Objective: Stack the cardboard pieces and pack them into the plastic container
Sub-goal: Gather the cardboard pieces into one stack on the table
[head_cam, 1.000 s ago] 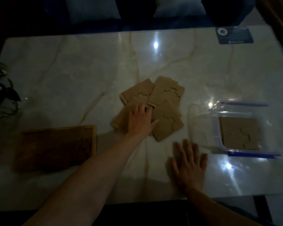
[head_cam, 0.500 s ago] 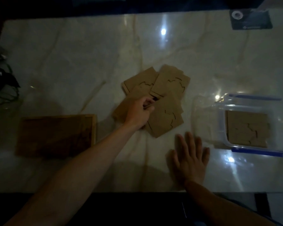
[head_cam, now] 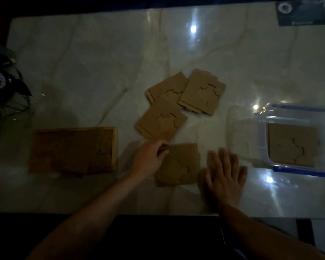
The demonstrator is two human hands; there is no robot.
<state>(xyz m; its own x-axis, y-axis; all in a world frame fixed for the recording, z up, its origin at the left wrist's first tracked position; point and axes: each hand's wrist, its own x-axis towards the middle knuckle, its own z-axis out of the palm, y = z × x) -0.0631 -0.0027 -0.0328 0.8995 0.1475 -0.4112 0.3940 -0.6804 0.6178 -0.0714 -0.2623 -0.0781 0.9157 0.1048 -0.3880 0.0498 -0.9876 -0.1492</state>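
Three brown cardboard pieces with cut outlines lie overlapping on the marble table. A fourth cardboard piece lies nearer the front edge; my left hand pinches its left edge. My right hand rests flat on the table, fingers spread, touching that piece's right side. At the right stands the clear plastic container with blue rim clips. One cardboard piece lies flat inside it.
A wooden tray with dark contents sits at the left front. A dark plant is at the far left edge. A dark card lies at the back right. Glare spots dot the glossy marble.
My left hand closed on one cardboard piece in the pile and dragged it toward the front edge, beside my right hand. The right hand stayed flat.
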